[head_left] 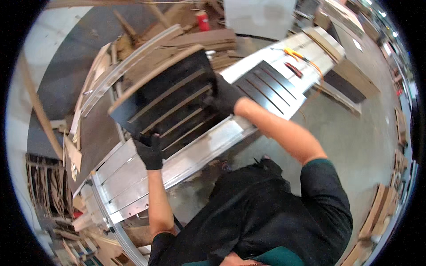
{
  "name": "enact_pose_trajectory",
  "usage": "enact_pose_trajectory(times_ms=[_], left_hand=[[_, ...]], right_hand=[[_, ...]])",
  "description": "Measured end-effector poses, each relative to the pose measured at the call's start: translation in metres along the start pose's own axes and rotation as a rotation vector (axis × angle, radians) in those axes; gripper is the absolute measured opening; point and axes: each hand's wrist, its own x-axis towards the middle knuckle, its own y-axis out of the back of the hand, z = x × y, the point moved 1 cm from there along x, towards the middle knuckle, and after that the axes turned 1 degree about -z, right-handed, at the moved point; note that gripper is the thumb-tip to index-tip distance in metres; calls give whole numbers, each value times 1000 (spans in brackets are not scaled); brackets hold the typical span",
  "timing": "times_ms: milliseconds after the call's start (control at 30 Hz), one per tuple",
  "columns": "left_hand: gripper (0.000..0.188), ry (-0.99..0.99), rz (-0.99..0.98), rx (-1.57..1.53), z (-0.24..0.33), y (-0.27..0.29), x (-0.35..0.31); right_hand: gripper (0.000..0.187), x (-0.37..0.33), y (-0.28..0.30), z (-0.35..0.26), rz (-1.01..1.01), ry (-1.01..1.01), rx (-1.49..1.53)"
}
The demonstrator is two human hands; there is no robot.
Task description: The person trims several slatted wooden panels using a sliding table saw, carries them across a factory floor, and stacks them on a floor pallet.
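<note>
A black slotted panel (177, 84) with a pale wood edge is held up at a tilt above the metal work table (186, 162). Long parallel slots run across it. My left hand (149, 150), in a black glove, grips its near left corner, the fingers partly behind the board. On the panel's right side my right hand (225, 95), gloved too, holds the edge; its fingers blend with the black surface. Just right of that hand, a second slotted panel (266, 86) lies flat on the table.
Past the second panel lie a yellow-orange air gun (293, 54) with an orange hose and a red-handled tool (293, 70). Stacked boards (202, 39) and a red can (202, 21) are beyond the table. Board stacks (355, 75) stand right; wood strips (49, 184) lean left.
</note>
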Motion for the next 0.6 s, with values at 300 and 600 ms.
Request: enact_pose_trajectory(times_ms=[300,600], left_hand=[[52,724,-163,-660,76,-171,-49],[32,840,-67,-535,87,-311,-100]], right_hand=[[55,-13,173,38,-361,-776,-325],[40,-62,273,163,-346,-835,-144]])
